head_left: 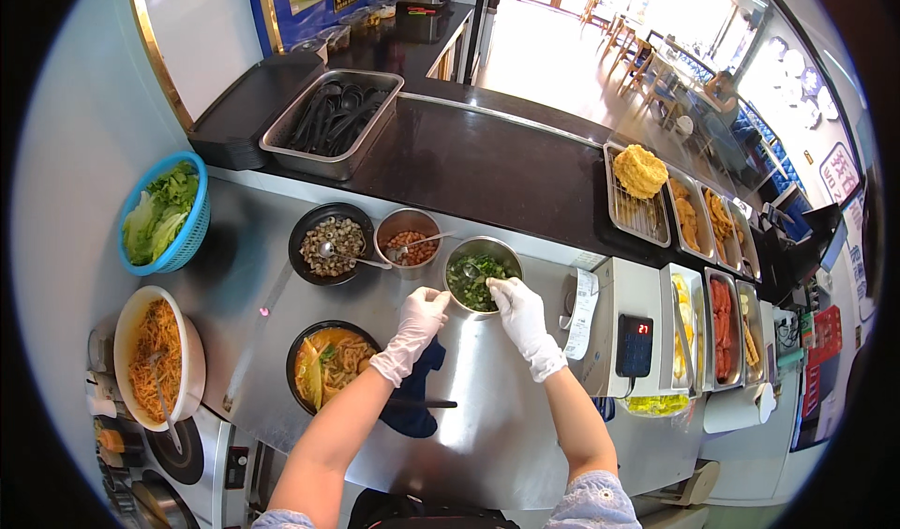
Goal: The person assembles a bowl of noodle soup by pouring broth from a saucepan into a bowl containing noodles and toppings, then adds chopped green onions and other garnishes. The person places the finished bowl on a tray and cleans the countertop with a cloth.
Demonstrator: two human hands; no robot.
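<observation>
White-gloved right fingers [497, 287]: pinched, contents unclear.
White-gloved left fingers [431, 296]: closed.
Round steel bowl [497, 247], chopped greens [466, 289]: under right, beside left.

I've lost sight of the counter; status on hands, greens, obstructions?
Left hand: gloved, beside steel pot. Right hand: gloved, fingers at pot's near-right rim, grip unclear. Chopped greens: in pot. Spoon among them, possibly in the way.

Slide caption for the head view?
Gloved left hand beside a metal bowl of chopped greens, gloved right hand at its rim.
</observation>
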